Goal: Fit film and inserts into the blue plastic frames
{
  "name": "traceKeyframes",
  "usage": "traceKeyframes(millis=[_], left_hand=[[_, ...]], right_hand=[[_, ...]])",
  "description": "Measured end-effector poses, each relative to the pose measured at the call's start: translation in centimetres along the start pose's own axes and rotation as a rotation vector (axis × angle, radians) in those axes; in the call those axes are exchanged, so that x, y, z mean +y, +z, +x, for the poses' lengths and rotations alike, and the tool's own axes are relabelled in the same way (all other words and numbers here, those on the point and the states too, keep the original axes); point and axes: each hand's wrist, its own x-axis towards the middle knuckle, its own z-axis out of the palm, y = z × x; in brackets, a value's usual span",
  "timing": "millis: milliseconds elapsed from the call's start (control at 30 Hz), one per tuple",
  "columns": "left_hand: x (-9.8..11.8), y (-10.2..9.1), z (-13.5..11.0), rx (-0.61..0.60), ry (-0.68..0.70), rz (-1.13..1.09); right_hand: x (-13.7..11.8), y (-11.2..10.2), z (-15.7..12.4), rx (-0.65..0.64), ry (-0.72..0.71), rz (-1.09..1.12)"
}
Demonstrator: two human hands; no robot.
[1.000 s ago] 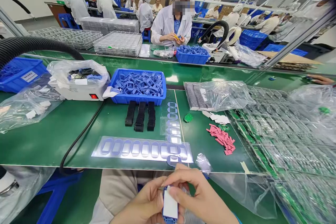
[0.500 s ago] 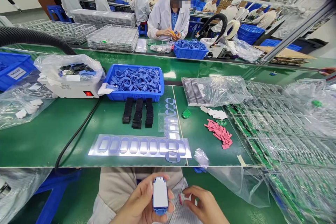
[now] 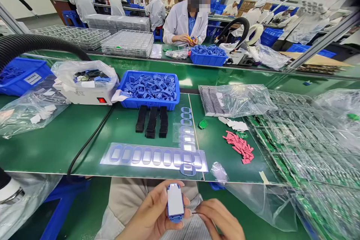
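Low over my lap, my left hand [image 3: 153, 210] holds a small blue plastic housing [image 3: 176, 218] upright between thumb and fingers. A white rectangular piece [image 3: 174, 199] fills most of the housing's face. Just right of it, my right hand [image 3: 221, 217] pinches a thin strip [image 3: 194, 212], seen nearly edge-on, with its end close to the fingers of my left hand. On the bench ahead lie a clear sheet of oval films [image 3: 126, 154], a column of blue oval frames [image 3: 186, 122] and a heap of pink strips [image 3: 239, 144].
Behind the films stand black stacks [image 3: 152, 122] and a blue bin [image 3: 120, 99] of blue frames. Trays of green circuit boards [image 3: 303, 157] cover the right side. A black cable [image 3: 90, 144] crosses the left. A co-worker [image 3: 180, 22] sits opposite.
My right hand has moved left with the strip, closer to the housing, and the strip has turned from upright to nearly level. The camera view has shifted slightly.
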Motion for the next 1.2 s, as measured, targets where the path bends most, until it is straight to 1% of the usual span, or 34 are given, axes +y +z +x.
traceKeyframes(millis=[33, 100, 133, 200, 300, 367, 500, 633, 800, 967, 1067, 1200], left_hand=[[0.0, 0.2, 0.0, 0.006, 0.004, -0.001], [-0.1, 0.6, 0.0, 0.013, 0.013, -0.002], [-0.1, 0.8, -0.1, 0.015, 0.015, -0.002], [-0.2, 1.1, -0.2, 0.021, 0.007, -0.002], [-0.2, 1.4, -0.5, 0.034, -0.009, -0.006], [-0.1, 1.5, -0.7, 0.037, -0.005, -0.014], [0.1, 1.5, -0.7, 0.041, -0.004, -0.019], [0.2, 1.5, -0.7, 0.046, -0.01, -0.002], [0.3, 1.7, -0.7, 0.056, -0.017, 0.004], [0.5, 1.9, -0.7, 0.06, -0.027, -0.012], [0.5, 1.9, -0.7, 0.07, -0.017, -0.02], [0.5, 2.2, -0.8, 0.092, -0.02, -0.024]], right_hand=[[-1.1, -1.2, 1.3, 0.111, -0.097, 0.032], [-3.4, -3.3, 3.8, 0.324, -0.196, 0.044], [-4.4, -4.1, 5.0, 0.362, -0.208, 0.019], [-5.9, -5.1, 6.8, 0.354, -0.272, -0.018], [-6.9, -5.6, 8.2, 0.262, -0.357, -0.055], [-7.0, -5.6, 8.5, 0.231, -0.39, -0.066], [-6.6, -5.7, 8.3, 0.206, -0.37, -0.059], [-6.2, -6.0, 8.3, 0.176, -0.412, -0.087], [-6.0, -6.0, 8.2, 0.181, -0.405, -0.13], [-6.5, -5.7, 8.3, 0.241, -0.355, -0.135], [-6.3, -5.4, 8.1, 0.231, -0.393, -0.181], [-5.0, -4.2, 6.7, 0.296, -0.459, -0.292]])
